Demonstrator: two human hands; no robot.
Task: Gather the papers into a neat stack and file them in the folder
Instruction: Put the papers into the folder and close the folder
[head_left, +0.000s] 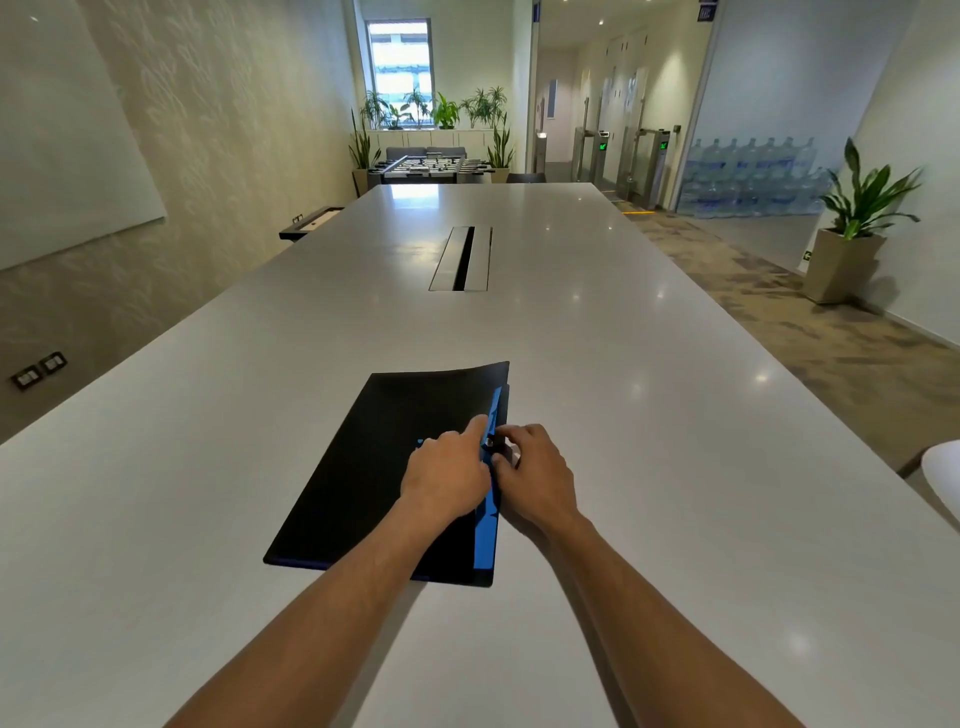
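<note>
A black folder with a blue strip along its right edge lies closed on the white table in front of me. My left hand rests on the cover near that edge, index finger stretched along the blue strip. My right hand is at the folder's right edge, its fingers curled on a small clasp on the strip. The far right corner of the cover curls up slightly. No loose papers are visible; any inside the folder are hidden.
A long cable slot with a metal lid is set in the table's middle, farther away. A white chair edge shows at the right. A potted plant stands on the floor to the right.
</note>
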